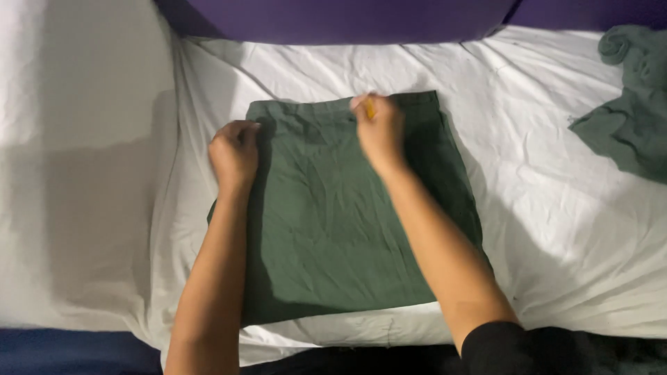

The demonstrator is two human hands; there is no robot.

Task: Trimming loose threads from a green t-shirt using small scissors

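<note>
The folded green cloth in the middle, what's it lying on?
The folded green cloth lies on a white sheet, which shows on all sides. Both hands, left hand and right hand, rest on it. Anything beneath is covered.

White-sheeted bed (556, 208) (two green cloths (333, 222))

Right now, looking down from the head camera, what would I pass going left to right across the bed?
Bare white sheet → left hand on the edge of the folded green cloth → right hand at its top edge → crumpled green cloth at far right.

Bright overhead light on the white sheet (556, 208) — soft arm shadows, slight blur.
</note>
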